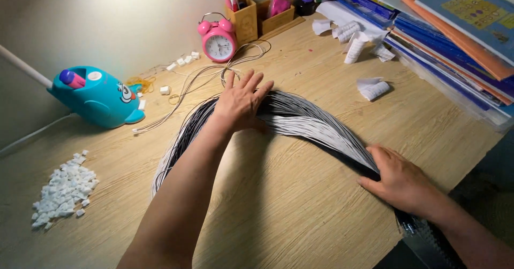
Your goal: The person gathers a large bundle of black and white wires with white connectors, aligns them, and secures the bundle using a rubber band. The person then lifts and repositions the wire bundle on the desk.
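**Head view: wire bundle being spread, parts untouched**

Head camera shows left hand (242,104), fingers spread, pressing flat on the black-and-white wire bundle (316,127) arched across the bench (300,210). Right hand (402,182), fingers together, pins its near end. White connector pile (64,190) sits apart; bundle looks unsorted.

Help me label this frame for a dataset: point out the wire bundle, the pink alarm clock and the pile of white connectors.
wire bundle (316,124): head view, on the white strands mid-arc.
pink alarm clock (219,46): head view, on its dial.
pile of white connectors (64,190): head view, on the heap's middle.
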